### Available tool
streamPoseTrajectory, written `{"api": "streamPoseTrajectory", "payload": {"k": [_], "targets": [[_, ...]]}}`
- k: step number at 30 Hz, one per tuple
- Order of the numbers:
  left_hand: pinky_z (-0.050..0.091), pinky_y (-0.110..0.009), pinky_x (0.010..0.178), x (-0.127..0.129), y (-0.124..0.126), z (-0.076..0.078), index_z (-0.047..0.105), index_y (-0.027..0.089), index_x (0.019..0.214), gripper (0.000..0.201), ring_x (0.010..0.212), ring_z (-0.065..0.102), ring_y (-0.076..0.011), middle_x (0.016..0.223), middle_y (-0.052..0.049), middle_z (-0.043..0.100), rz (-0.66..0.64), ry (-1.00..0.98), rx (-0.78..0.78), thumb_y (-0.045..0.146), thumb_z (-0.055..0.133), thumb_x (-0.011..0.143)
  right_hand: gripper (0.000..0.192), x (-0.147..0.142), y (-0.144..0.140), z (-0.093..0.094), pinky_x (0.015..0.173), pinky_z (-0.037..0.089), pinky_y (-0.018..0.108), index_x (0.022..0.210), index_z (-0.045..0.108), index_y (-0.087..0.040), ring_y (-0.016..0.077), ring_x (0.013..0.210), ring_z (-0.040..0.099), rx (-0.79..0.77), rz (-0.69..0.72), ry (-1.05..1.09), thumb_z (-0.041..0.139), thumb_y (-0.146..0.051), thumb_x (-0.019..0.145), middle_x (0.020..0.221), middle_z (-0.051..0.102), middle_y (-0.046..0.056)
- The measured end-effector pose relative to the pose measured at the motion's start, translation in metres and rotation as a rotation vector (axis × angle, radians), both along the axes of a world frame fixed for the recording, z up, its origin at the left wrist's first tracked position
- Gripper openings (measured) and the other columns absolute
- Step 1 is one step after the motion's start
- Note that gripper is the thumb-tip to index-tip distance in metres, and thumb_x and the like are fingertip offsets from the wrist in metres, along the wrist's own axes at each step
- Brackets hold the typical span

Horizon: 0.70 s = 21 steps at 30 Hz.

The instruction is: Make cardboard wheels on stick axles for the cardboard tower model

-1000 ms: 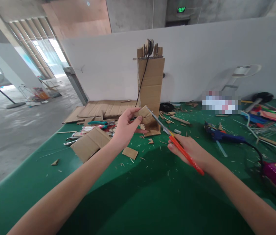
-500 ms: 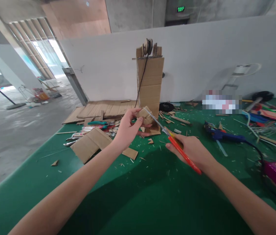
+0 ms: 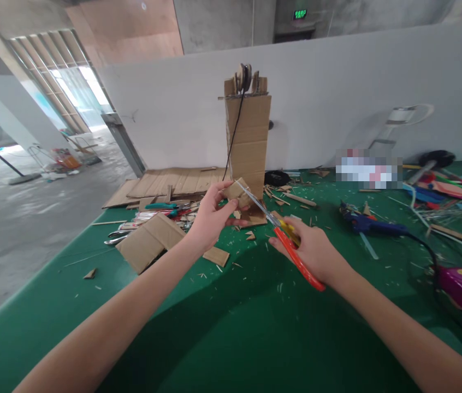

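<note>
head view: left grip [image 3: 211, 217] pinches a cardboard piece [image 3: 233, 189], right grip [image 3: 316, 248] clasps scissors [image 3: 298, 260]. a green sign [image 3: 300, 14] reads "exit".

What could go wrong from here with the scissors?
1. The scissors in the right hand reach the small cardboard piece close to the left hand; a slip could nick that hand.
2. Only the left hand supports the cardboard piece, so it might twist or bend.
3. The cardboard tower stands close behind; a bump might shift it.
</note>
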State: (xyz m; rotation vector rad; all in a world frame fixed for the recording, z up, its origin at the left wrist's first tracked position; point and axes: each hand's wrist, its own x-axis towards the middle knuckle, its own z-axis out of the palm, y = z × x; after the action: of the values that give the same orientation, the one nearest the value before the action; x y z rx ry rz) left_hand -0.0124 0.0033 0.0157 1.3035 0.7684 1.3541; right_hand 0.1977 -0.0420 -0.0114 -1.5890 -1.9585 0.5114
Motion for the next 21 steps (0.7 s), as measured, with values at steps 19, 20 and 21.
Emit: {"api": "streamPoseTrajectory", "payload": {"k": [19,20,21], "targets": [[0.06,-0.031,0.063,0.0051,-0.0043,-0.0005,0.05,0.023,0.111,0.035,0.081,0.066,-0.017,0.108,-0.006,0.057,0.004,-0.047,0.051,0.019,0.062,0.079,0.031,0.0064,0.0016,0.005,0.062,0.043,0.033,0.101,0.055,-0.02,0.022,0.075,0.058,0.093,0.152,-0.062,0.051,-0.042,0.081,0.089,0.062,0.009],[0.059,-0.031,0.064,0.005,-0.0043,-0.0006,0.05,0.023,0.111,0.035,0.081,0.066,-0.0166,0.109,-0.006,0.058,0.009,-0.042,0.054,0.019,0.062,0.078,0.028,0.0061,0.0017,0.0048,0.061,0.042,0.033,0.099,0.056,-0.02,0.0215,0.074,0.057,0.101,0.148,-0.062,0.051,-0.041,0.08,0.087,0.062,0.008],[0.059,-0.03,0.064,0.0049,-0.0044,-0.0005,0.05,0.023,0.111,0.035,0.081,0.066,-0.0164,0.109,-0.006,0.058,0.013,-0.038,0.058,0.019,0.062,0.078,0.026,0.0058,0.0018,0.0046,0.061,0.042,0.032,0.096,0.056,-0.021,0.0211,0.073,0.057,0.108,0.141,-0.065,0.052,-0.04,0.08,0.086,0.062,0.008]]}}
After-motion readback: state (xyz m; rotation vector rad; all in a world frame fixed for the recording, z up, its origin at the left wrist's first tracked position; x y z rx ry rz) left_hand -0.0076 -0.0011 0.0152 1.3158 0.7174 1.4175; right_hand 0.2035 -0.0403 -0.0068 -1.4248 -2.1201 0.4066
